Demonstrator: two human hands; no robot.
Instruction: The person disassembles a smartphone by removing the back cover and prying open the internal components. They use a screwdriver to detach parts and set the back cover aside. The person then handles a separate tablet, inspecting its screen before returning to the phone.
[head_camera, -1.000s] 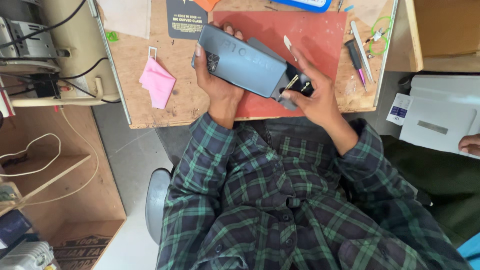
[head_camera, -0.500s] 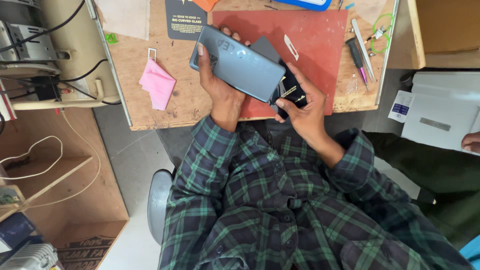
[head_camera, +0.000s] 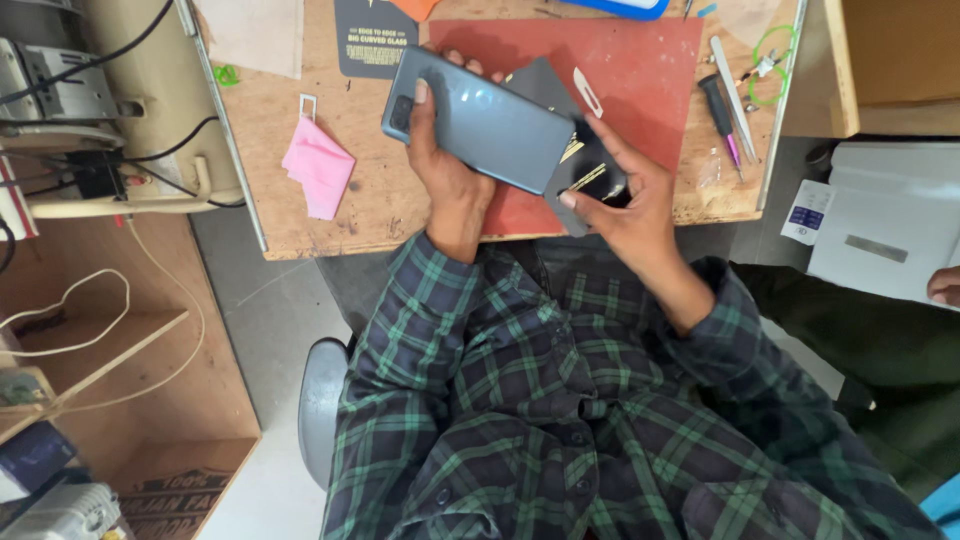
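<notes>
My left hand (head_camera: 447, 172) grips a grey-blue smartphone (head_camera: 480, 122), back side up, above a red work mat (head_camera: 655, 75) on the wooden bench. My right hand (head_camera: 625, 195) pinches a small dark, flat piece (head_camera: 590, 178) at the phone's lower end, its fingers touching that end. A dark grey card (head_camera: 545, 85) lies partly hidden under the phone. A thin white pry tool (head_camera: 588, 92) rests on the mat just beyond my right fingers.
A pink cloth (head_camera: 320, 165) lies left on the bench (head_camera: 365, 215). Screwdrivers and tweezers (head_camera: 725, 100) sit at the mat's right edge. A beige machine with cables (head_camera: 90, 110) stands far left. White boxes (head_camera: 880, 235) and another person's hand (head_camera: 942, 285) are at right.
Both hands and the phone have shifted left and a little toward me. My right hand has moved down along the phone's end and now holds the dark piece lower.
</notes>
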